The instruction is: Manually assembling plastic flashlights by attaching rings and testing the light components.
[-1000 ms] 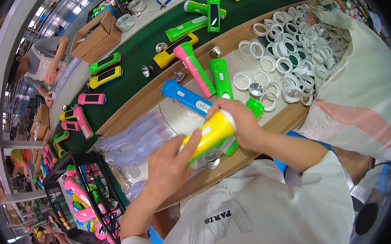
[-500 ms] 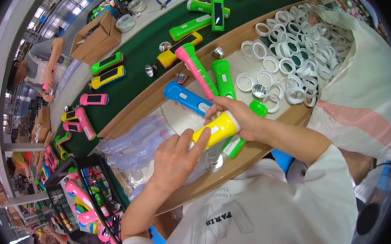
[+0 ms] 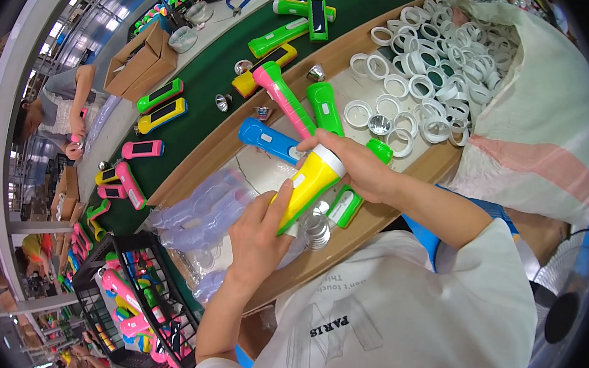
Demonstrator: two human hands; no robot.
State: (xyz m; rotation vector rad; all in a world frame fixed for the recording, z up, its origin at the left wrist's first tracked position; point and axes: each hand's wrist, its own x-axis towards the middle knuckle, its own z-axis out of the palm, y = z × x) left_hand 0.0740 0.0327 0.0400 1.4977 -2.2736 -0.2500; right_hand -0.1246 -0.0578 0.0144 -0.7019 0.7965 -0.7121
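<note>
The left hand and the right hand both grip a yellow and green flashlight between them. The right hand is up by its white end. A blue flashlight lies just past them. Lots of white rings sit beyond the right hand.

Inside the cardboard tray, plastic rings occupy the right end, plastic wrapping the left, flashlights between; a woven sack flanks its right, a basket its left, and a worktop runs behind.
</note>
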